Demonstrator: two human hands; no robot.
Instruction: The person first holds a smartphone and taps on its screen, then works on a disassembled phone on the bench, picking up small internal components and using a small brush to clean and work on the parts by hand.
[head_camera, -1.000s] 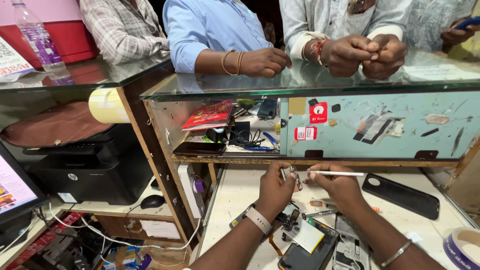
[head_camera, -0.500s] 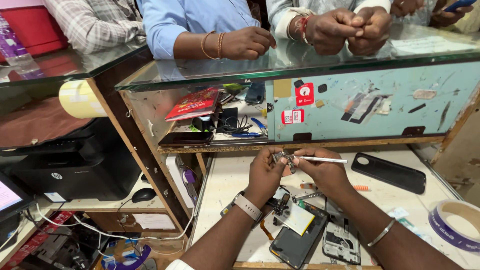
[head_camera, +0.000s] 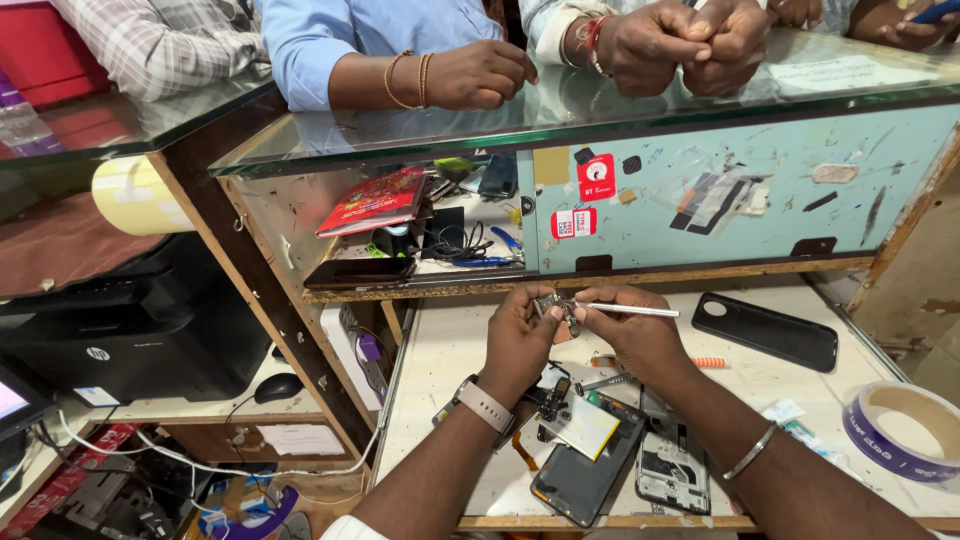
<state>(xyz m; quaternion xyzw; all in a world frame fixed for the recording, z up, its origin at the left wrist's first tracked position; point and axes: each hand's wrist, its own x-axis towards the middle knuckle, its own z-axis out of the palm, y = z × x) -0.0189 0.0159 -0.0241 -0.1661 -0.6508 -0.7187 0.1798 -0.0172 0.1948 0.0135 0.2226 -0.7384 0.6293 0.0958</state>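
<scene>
Little change in the hands since half a second back: both remain raised together over the bench (head_camera: 450, 350), near its far edge, with only the view shifted slightly. Left hand (head_camera: 520, 335) curled, fingertips pinching a small metal part (head_camera: 553, 305) from the left side. Right hand (head_camera: 640, 335) pinched around thin silver tweezers (head_camera: 625, 310), held level, tips meeting the small metal part, handle pointing right. Directly below the hands, toward the near edge: an opened phone (head_camera: 585, 465) lying face down with its insides exposed, a pale battery (head_camera: 590, 428) tilted on top, and beside it on the right a separated back frame (head_camera: 672, 470). Just behind the right wrist, a small orange-handled screwdriver (head_camera: 705, 362) lying flat. Farther right, a black phone case (head_camera: 765, 330) resting flat, well apart from the hands. At the right corner, a roll of purple tape (head_camera: 900, 430). Watch (head_camera: 485, 405) on the left wrist, bangle (head_camera: 750, 452) on the right. Above, a glass counter (head_camera: 600, 110) with other people's hands resting on it. Off the left edge, lower down, a black printer (head_camera: 120, 335) and a computer mouse (head_camera: 278, 387).
</scene>
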